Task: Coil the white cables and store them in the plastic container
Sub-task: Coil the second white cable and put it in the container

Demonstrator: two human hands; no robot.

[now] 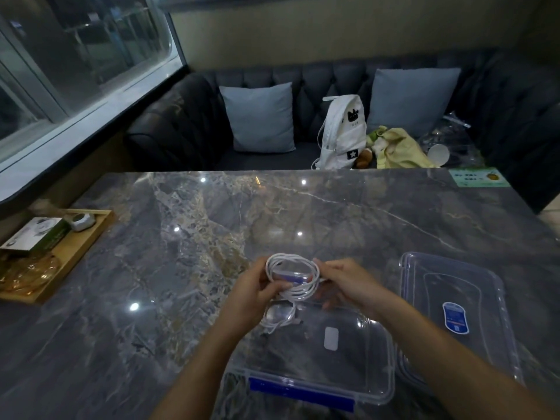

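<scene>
A coiled white cable [298, 262] hangs in the air above the far end of the clear plastic container [372, 386]. My left hand [254, 289] grips the coil's left side and my right hand [345, 283] pinches its right side. A second white cable [280, 319], loosely looped, lies in the container's far left corner, partly behind my left hand. The container stands open on the marble table, with blue clips at its near and far ends.
The container's clear lid [454, 313] with a blue label lies to the right. A wooden tray [75, 253] with a box and small items sits at the table's left edge. Beyond the table stands a dark sofa [188, 128] with cushions and a white backpack [342, 131].
</scene>
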